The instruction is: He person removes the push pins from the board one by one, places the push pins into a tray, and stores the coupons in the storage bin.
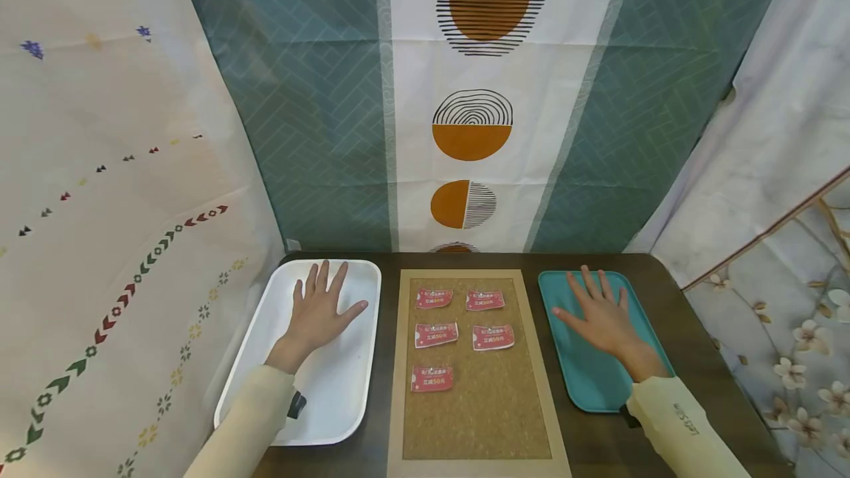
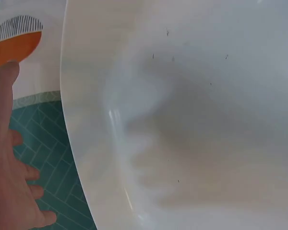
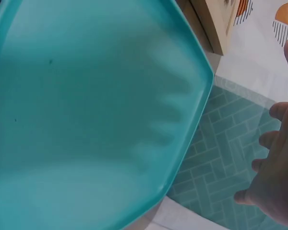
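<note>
The left hand [image 1: 314,318] is spread flat over the white tray [image 1: 341,389], fingers straight and holding nothing. In the left wrist view, that hand [image 2: 12,163] is at the left edge and its shadow falls on the white tray [image 2: 206,110]. Over the teal tray [image 1: 584,382] the right hand [image 1: 607,324] has its fingers spread, also with nothing in it. The right wrist view shows this hand [image 3: 276,158] above the far end of the teal tray [image 3: 86,115], casting a shadow there.
Between the trays lies a wood-framed cork board [image 1: 491,419] with several red paper coupons, one of them [image 1: 432,379] lowest on the left. All stand on a dark table [image 1: 704,389]. Patterned cloths [image 1: 325,109] hang behind and at both sides.
</note>
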A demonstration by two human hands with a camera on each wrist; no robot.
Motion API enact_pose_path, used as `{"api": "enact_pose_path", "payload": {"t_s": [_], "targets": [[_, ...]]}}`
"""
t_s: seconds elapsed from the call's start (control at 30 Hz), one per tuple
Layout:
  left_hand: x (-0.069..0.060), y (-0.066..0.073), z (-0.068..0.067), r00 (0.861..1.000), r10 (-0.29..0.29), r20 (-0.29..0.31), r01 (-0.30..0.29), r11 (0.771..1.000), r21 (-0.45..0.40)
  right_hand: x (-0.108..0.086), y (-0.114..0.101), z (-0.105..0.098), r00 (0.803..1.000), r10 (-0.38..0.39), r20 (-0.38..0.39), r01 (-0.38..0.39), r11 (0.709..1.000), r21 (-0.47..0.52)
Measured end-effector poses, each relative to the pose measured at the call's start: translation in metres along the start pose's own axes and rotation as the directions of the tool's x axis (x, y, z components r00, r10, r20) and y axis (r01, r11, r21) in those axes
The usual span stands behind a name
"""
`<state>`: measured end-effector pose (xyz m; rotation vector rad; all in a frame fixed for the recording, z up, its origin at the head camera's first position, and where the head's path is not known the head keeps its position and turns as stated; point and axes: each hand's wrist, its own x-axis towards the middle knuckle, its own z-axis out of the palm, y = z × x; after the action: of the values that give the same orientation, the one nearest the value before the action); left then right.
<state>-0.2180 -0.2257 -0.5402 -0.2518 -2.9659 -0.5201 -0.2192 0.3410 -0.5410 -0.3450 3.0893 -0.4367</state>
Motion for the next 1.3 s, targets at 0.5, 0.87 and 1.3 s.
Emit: {"api": "enact_pose_path", "payload": {"t_s": [0.5,0.87,1.3], "targets": [[-0.007,0.035,0.002,1.000,0.030,0.001,-0.030,0.999,0.027,0.000,-0.033,0.010,0.999,-0.042,0.007,0.042,0.998,-0.051],[-0.012,0.063,0.006,0.995,0.095,0.018,-0.096,0.995,0.016,-0.002,-0.056,0.025,0.996,-0.093,-0.013,0.092,0.994,-0.056],[-0.019,0.092,0.012,0.983,0.185,0.013,-0.185,0.982,-0.042,-0.002,-0.085,0.034,0.987,-0.158,-0.019,0.156,0.985,-0.069]]}}
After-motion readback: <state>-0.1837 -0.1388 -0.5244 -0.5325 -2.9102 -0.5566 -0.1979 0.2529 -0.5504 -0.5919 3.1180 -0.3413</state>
